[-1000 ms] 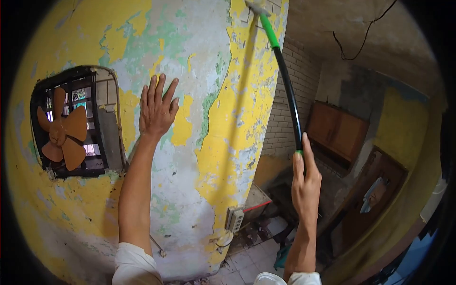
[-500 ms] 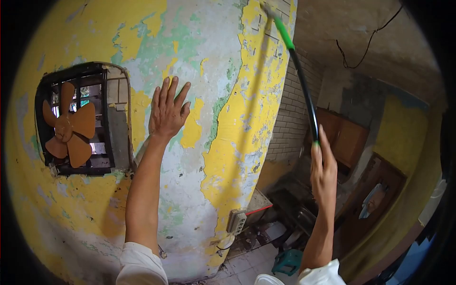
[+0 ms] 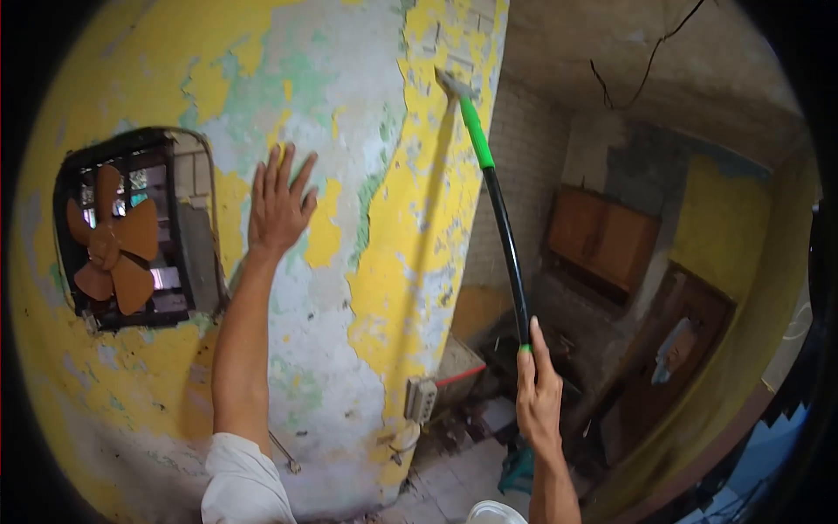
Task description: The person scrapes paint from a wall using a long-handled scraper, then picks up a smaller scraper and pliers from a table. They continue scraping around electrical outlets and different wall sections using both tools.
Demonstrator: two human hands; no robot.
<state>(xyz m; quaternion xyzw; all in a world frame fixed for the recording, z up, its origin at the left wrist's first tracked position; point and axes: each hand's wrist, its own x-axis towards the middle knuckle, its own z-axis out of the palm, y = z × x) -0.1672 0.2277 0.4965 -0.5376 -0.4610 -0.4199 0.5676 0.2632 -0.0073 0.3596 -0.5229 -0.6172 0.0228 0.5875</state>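
Note:
My left hand (image 3: 281,203) lies flat on the peeling wall (image 3: 314,288), fingers spread, holding nothing. In my right hand (image 3: 539,393) is the lower end of a long black and green handle (image 3: 504,223), with the fingers closed round it. A grey metal head (image 3: 454,85) tops this tool and is at the yellow flaking paint near the wall's upper right edge. Whether the head touches the wall is hard to tell. The tool's shadow falls down the yellow strip.
An orange fan (image 3: 113,244) sits in a wall opening at the left. A socket block (image 3: 421,400) is low on the wall's edge. Beyond are a wooden cabinet (image 3: 602,240), a door (image 3: 668,358), a green stool (image 3: 517,470) and a white bucket (image 3: 496,513).
The tool's head has come down from the wall's top edge, and my right hand has moved lower and leftward. My left hand stays flat on the wall. The view has shifted slightly.

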